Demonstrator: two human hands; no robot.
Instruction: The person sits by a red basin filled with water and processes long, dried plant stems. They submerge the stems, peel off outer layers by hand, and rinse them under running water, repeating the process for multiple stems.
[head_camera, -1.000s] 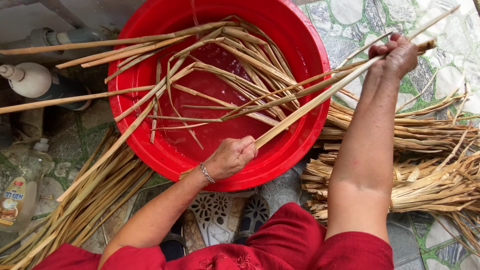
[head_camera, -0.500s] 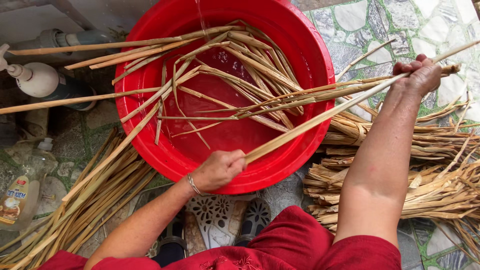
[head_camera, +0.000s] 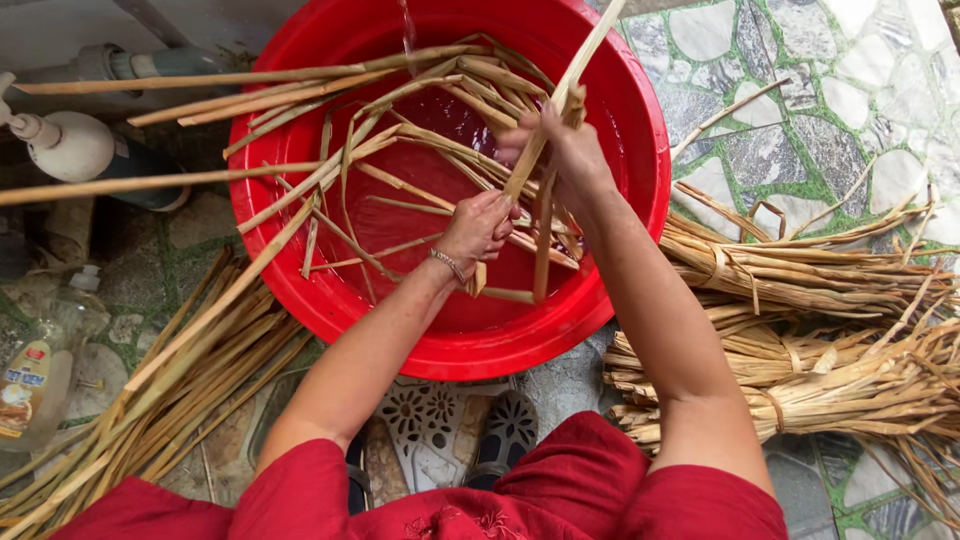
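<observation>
Both our hands are over the red basin (head_camera: 640, 150), closed around one long dried reed stalk (head_camera: 560, 110) that slants up past the rim toward the top edge. Our left hand (head_camera: 478, 228), a thin bracelet at the wrist, is clenched on the stalk's lower part, and our right hand (head_camera: 565, 150) is wrapped around it just above. More stalks lie criss-crossed in the basin, several jutting out over its left rim. Tied bundles of reeds (head_camera: 820, 330) lie on the stone paving to our right, and loose stalks (head_camera: 170, 380) on our left near a plastic bottle (head_camera: 35, 385).
</observation>
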